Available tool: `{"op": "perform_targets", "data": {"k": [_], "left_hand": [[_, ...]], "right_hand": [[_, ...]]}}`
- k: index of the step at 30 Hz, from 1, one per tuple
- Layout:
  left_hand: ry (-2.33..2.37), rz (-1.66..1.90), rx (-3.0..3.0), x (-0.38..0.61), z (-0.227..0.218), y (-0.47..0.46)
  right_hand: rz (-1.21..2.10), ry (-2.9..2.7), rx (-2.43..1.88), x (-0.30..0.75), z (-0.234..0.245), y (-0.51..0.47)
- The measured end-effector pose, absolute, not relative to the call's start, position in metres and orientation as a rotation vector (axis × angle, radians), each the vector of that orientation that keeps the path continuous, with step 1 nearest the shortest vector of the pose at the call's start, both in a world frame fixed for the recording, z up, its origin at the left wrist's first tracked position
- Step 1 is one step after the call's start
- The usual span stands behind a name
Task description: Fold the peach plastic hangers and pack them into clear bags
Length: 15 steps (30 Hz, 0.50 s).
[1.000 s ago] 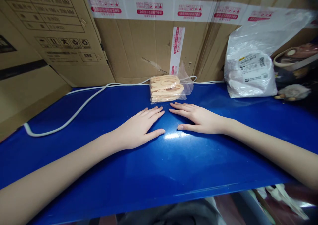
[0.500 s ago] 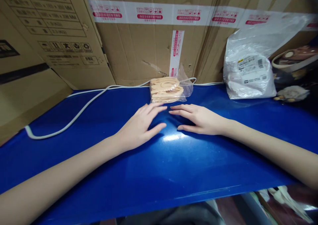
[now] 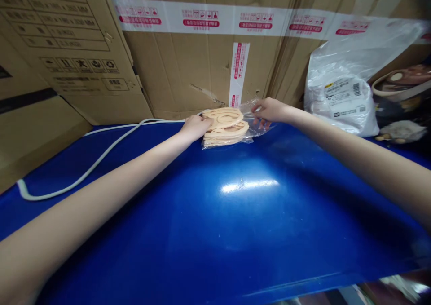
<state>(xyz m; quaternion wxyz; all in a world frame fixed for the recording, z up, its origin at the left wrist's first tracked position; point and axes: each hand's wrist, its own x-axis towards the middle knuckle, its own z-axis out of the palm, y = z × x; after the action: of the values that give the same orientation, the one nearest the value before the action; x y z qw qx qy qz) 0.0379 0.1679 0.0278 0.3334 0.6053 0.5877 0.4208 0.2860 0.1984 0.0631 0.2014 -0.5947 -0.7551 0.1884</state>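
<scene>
We reach both arms far; packet [image 3: 225,130] sits far-centre on blue table [image 3: 188,242]; left hand [image 3: 194,127] touches its left end; right hand [image 3: 267,111] curls at right-hand wrap; pinching, we cannot tell

Head-worn camera, looking forward and down across blue table [image 3: 202,233].

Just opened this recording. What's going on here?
A person has both hands at a clear packet of tan pieces, which lies toward the back of a blue tabletop. The left grip is on its left end, the right grip at its loose right end; how firmly either holds is unclear. A white plastic bag stands farther right.
</scene>
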Motion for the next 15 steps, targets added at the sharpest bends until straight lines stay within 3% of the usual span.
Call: {"op": "perform_targets", "data": {"k": [6, 15], "left_hand": [[1.479, 1.142, 1.465, 0.060, 0.036, 0.156], [1.162, 1.304, 1.168, 0.065, 0.055, 0.102]], "right_hand": [[1.024, -2.039, -1.352, 0.284, 0.047, 0.204], [1.276, -1.909, -1.075, 0.276, 0.049, 0.142]]}}
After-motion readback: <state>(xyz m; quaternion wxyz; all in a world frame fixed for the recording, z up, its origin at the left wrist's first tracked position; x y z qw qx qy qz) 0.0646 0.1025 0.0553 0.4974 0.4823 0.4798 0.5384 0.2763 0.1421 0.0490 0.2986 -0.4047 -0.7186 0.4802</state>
